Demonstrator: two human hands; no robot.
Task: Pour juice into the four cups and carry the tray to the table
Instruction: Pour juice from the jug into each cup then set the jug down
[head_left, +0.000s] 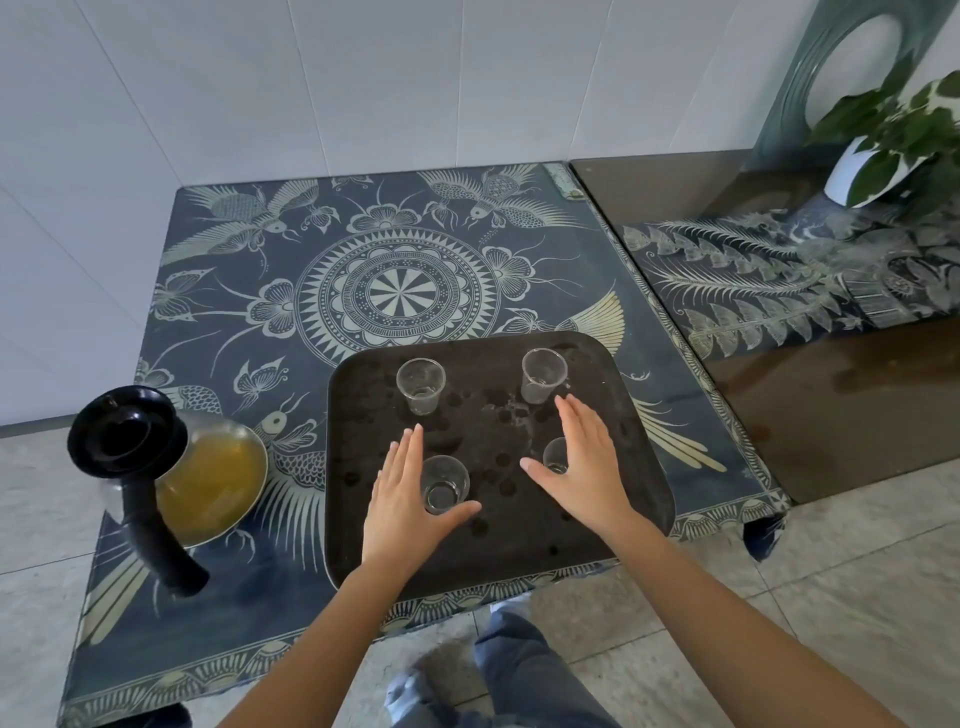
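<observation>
The scene is bright, with soft and even daylight. The glass over the patterned worktop (218, 291) gives a pale glare, strongest near the far right corner, and the dark surface (810, 395) to the right mirrors the plant (893, 135). Shadows are weak: a faint one lies under each hand on the tray (358, 415). The wide lens bends straight lines at the edges, so the wall panels (208, 78) lean outward. The centre is sharp; the leaves are a little soft.

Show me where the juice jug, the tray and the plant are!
juice jug (208, 483), head view, on its glass belly.
tray (519, 540), head view, on a bare patch near its front.
plant (904, 124), head view, on its leaves.
</observation>
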